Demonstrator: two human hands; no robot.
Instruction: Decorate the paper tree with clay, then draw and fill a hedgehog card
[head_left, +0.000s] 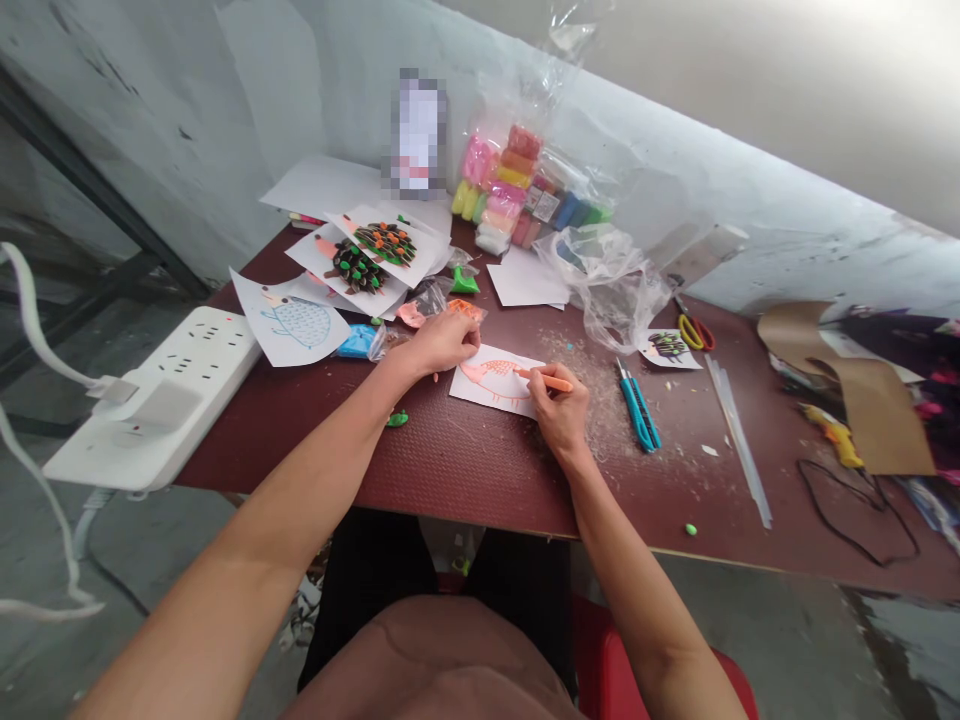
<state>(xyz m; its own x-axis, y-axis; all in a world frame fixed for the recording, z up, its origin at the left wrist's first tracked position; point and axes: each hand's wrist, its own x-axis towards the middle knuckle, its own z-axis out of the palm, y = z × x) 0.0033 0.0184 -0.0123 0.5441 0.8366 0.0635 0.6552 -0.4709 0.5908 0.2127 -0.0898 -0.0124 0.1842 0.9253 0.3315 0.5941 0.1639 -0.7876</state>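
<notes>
A white card (517, 402) with an orange hedgehog drawing lies on the dark red table (450, 470). Pink clay covers the animal's face at its left end. My right hand (561, 405) grips an orange marker (556, 383), its tip on the drawing's upper right. At the card's upper left corner rests my left hand (450, 342), fingers pressed together; what they hold, if anything, is hidden. Orange clay (466, 309) in a wrapper sits just beyond that hand, with pink clay (410, 315) to its left.
Finished hedgehog cards (360, 265) and a blue drawing (300, 325) lie back left, near a white power strip (180, 370). Bagged clay (517, 190) leans on the wall. Rightward are a teal cutter (639, 408), scissors (696, 333), clear sticks (739, 440) and a yellow glue gun (836, 435).
</notes>
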